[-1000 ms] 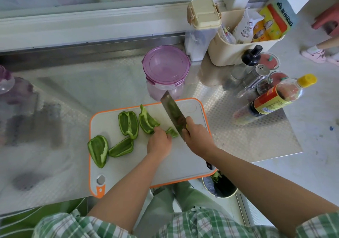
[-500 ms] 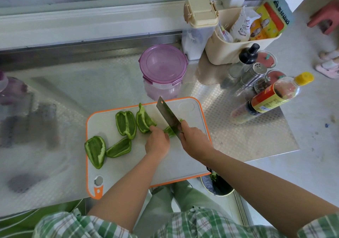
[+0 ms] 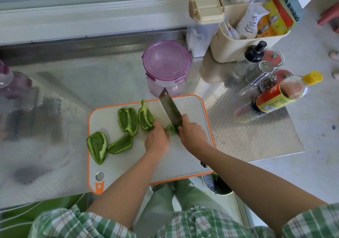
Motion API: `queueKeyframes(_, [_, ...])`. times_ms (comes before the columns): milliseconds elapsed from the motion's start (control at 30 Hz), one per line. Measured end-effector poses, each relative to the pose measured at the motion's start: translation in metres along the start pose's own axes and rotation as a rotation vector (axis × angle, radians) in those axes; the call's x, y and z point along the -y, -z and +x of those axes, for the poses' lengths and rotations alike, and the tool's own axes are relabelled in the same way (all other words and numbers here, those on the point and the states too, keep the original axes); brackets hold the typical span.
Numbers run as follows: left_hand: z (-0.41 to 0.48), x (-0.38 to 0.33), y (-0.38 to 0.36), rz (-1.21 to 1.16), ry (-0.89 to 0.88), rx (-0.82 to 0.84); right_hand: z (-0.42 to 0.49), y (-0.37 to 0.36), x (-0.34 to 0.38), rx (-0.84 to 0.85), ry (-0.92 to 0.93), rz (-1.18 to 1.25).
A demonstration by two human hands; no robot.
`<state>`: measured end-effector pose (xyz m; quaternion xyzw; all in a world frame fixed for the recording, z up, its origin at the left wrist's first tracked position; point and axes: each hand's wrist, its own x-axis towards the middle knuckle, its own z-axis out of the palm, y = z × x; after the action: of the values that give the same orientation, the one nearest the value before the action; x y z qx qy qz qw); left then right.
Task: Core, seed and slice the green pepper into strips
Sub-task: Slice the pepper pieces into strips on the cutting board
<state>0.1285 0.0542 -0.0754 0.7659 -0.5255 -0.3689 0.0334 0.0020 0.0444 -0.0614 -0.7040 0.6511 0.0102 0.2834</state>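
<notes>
head | right hand grips knife | left hand holds pepper piece | both over cutting board

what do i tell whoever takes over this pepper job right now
Left hand holds a small green pepper piece on the white orange-rimmed cutting board.
Right hand grips the steel cleaver, blade on that piece.
Four large green pepper pieces lie left of the hands, apparently cored and seeded.
No finished strips visible; all slicing is left.
</notes>
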Motion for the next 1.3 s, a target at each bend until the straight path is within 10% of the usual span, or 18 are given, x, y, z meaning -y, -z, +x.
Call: queueKeyframes(1300, [0.001, -0.004, -0.001, -0.013, 0.0, -0.062, -0.008, 0.012, -0.006, -0.047, 0.062, 0.06])
